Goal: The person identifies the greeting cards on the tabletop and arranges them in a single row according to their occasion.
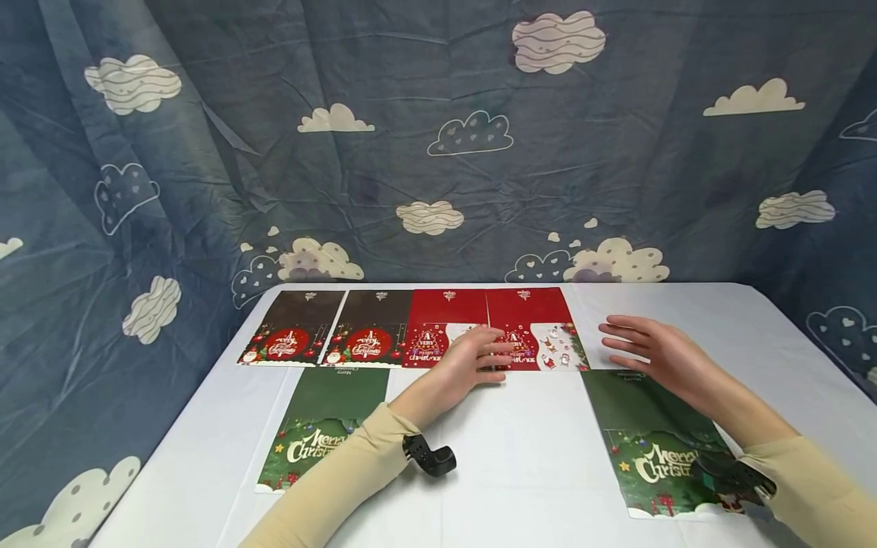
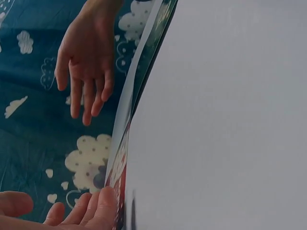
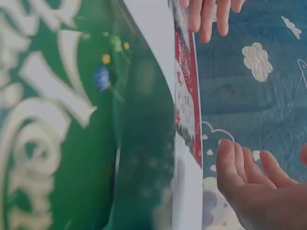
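My left hand (image 1: 466, 364) hovers over the lower edge of two red Christmas cards (image 1: 448, 306), its fingers loosely extended and nothing held. My right hand (image 1: 661, 352) is held over the top of the right green Merry Christmas card (image 1: 647, 411), likewise with relaxed, parted fingers. The two palms face each other across a gap. In the right wrist view that green card (image 3: 96, 158) fills the left side, with my right hand (image 3: 259, 196) lower right. A second green card (image 1: 349, 396) lies at left, partly hidden by my left forearm.
Two dark cards with red circles (image 1: 366, 342) lie left of the red ones, forming a row along the back. A white cloth (image 1: 521, 457) covers the table. Behind it hangs a blue curtain with clouds (image 1: 438, 183). Small black cameras are strapped to both wrists.
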### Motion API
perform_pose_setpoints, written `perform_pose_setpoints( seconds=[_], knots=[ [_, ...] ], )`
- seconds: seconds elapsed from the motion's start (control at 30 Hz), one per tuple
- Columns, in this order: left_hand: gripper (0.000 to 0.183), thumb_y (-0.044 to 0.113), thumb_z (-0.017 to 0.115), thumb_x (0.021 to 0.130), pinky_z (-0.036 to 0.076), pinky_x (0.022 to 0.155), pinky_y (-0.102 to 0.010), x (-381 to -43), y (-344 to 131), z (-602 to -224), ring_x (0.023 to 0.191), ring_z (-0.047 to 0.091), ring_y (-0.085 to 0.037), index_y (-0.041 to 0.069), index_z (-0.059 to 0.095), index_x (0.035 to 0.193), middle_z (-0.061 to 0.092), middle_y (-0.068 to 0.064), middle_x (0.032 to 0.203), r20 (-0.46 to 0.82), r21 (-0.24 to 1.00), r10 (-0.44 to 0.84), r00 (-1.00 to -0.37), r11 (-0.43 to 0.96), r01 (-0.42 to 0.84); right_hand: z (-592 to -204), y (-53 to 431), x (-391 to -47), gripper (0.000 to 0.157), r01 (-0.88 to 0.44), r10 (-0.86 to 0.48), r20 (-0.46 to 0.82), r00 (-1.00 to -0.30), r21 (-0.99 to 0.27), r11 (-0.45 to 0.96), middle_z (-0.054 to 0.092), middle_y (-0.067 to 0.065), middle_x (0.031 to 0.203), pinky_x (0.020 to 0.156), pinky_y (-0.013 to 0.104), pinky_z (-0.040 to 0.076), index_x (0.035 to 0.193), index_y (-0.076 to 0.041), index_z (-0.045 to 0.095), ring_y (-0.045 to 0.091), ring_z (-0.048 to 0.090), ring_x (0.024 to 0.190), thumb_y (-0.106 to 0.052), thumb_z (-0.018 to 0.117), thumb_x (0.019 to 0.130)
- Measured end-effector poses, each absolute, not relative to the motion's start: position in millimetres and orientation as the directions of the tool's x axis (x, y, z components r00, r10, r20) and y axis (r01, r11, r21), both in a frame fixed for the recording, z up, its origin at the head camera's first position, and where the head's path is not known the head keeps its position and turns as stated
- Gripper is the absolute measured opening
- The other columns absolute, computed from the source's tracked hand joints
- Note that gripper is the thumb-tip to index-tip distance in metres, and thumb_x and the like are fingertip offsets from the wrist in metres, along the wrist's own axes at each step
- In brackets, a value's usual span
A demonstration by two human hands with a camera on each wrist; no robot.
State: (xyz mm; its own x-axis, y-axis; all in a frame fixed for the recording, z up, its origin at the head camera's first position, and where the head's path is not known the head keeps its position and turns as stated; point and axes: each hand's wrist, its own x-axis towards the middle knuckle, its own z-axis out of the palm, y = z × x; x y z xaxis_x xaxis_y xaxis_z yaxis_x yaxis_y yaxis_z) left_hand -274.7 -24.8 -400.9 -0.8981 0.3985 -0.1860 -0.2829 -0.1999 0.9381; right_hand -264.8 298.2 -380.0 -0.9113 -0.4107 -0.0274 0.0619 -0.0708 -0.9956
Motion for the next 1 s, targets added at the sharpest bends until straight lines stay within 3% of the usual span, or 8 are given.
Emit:
perform_pose_setpoints(
  seconds=[0.53,0.8,1.0],
  knots=[
    [0.042,0.018,0.05,0.1,0.049,0.095,-0.051,-227,12,-406,0.119,0.056,-0.041,-0.007,0.047,0.133,0.057,-0.028,0.128,-0.233,0.884,0.551,-0.801,-0.222,-0.411,-380,348,-225,0.039,0.007,-0.469,-0.021,-0.883,-1.0,0.031,0.061,-0.012,0.129,0.089,0.026,0.052,0.132,-0.027,0.058,0.005,0.06,0.115,-0.021,0.025,0.111],
    [0.039,0.021,0.047,0.1,0.044,0.099,-0.056,-201,29,-413,0.121,0.054,-0.037,-0.004,0.05,0.129,0.058,-0.021,0.121,-0.274,0.838,0.657,-0.702,-0.196,-0.51,-380,363,-201,0.034,0.047,-0.369,-0.114,-0.922,-0.982,0.185,0.062,-0.017,0.126,0.086,0.029,0.054,0.129,-0.029,0.059,0.007,0.062,0.112,-0.023,0.031,0.11],
    [0.045,0.022,0.048,0.1,0.037,0.103,-0.062,-189,38,-413,0.131,0.044,-0.043,0.0,0.034,0.136,0.051,-0.025,0.132,-0.289,0.777,0.685,-0.669,-0.24,-0.582,-380,373,-187,0.035,0.105,-0.309,-0.21,-0.928,-0.941,0.322,0.057,-0.026,0.124,0.084,0.031,0.055,0.139,-0.025,0.052,0.001,0.061,0.108,-0.029,0.034,0.11]
  ],
)
